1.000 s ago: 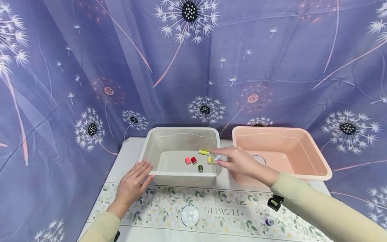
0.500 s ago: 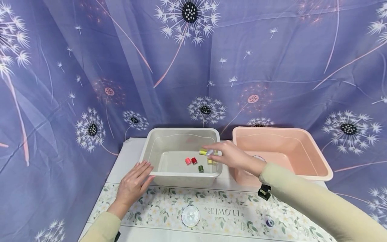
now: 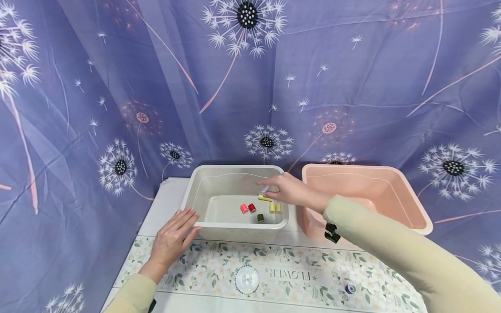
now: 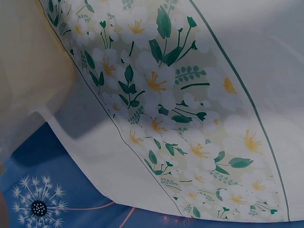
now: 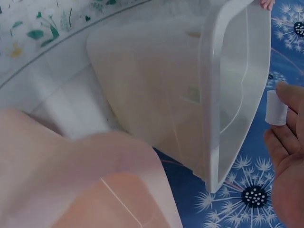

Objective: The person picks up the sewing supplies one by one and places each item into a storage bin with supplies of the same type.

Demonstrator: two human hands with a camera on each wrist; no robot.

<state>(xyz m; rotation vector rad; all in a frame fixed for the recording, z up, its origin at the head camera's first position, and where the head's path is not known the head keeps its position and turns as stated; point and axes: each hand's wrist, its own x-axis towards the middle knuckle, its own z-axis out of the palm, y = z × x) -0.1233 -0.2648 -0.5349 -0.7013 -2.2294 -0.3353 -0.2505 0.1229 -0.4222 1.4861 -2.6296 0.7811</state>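
Note:
Over the right part of the grey bin [image 3: 235, 225], my right hand [image 3: 291, 189] pinches a white spool [image 5: 276, 108], clearest in the right wrist view. Inside the bin lie a pink spool [image 3: 244, 208], a red spool [image 3: 252, 208], a dark green spool [image 3: 260, 218] and several yellow ones, among them one [image 3: 272, 208] by the right wall and another [image 3: 264, 198] just under the hand. My left hand [image 3: 170, 237] rests with straight fingers on the bin's front left rim.
A pink bin [image 3: 407, 195] stands to the right, below my right forearm. On the floral table cloth [image 3: 289, 278], a dark purple spool [image 3: 350, 288] lies near the front right. A purple dandelion curtain [image 3: 219, 130] hangs behind the bins.
My right hand has moved left and slightly back over the grey bin with the white spool, uncovering the yellow spools by the right wall. My left hand has stayed on the rim.

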